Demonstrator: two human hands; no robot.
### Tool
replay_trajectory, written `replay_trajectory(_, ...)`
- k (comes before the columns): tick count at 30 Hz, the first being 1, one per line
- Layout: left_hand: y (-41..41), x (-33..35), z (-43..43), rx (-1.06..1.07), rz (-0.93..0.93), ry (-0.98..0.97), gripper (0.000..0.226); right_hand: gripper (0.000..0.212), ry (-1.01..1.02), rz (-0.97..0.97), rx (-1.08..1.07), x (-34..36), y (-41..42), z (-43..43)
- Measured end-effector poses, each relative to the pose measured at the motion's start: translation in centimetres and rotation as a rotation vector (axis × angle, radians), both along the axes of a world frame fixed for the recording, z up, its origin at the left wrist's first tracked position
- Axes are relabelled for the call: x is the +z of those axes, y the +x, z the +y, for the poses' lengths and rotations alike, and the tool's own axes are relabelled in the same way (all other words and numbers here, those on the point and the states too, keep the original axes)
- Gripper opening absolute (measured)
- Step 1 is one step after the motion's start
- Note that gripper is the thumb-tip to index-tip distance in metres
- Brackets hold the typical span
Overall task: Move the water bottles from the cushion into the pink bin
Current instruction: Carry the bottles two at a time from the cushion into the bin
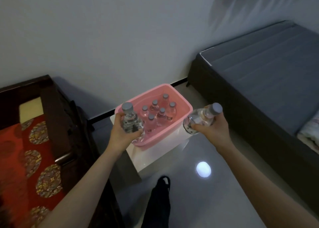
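Left hand (120,133) grips upright bottle (130,122) over near-left corner of pink bin (188,107) | right hand (210,127) grips tilted bottle (202,119) beside its right rim | six bottles (161,114) stand inside | advice: straighten tilted one, lower both into near gaps.

I see a dim, greyish picture. A round glare spot (203,169) shines on the glossy floor (233,193). Soft shadows lie on the wall (120,38) at upper right. Straight lines bend near the edges. The left bottle (131,122) and the right bottle (202,120) look soft, not sharp.
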State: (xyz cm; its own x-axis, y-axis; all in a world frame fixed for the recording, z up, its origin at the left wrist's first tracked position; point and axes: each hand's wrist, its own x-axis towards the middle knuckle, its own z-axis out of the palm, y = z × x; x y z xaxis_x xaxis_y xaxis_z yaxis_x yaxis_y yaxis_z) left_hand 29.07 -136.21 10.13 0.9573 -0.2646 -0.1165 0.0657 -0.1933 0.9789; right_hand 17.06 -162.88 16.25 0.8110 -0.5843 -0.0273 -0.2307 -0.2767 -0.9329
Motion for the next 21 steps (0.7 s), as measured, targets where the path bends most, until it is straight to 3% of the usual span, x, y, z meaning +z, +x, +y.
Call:
replay_trajectory(14,9.2,-5.0,-9.3,0.081,0.115,0.107,0.073,0.049,-0.029,0.169,0.224,-5.2,16.9,-8.5)
replay_trajectory(21,9.6,-6.5,-12.4,0.15,0.173,0.103,0.072,0.047,-0.08,0.31,0.508,-8.8,21.1,-11.2)
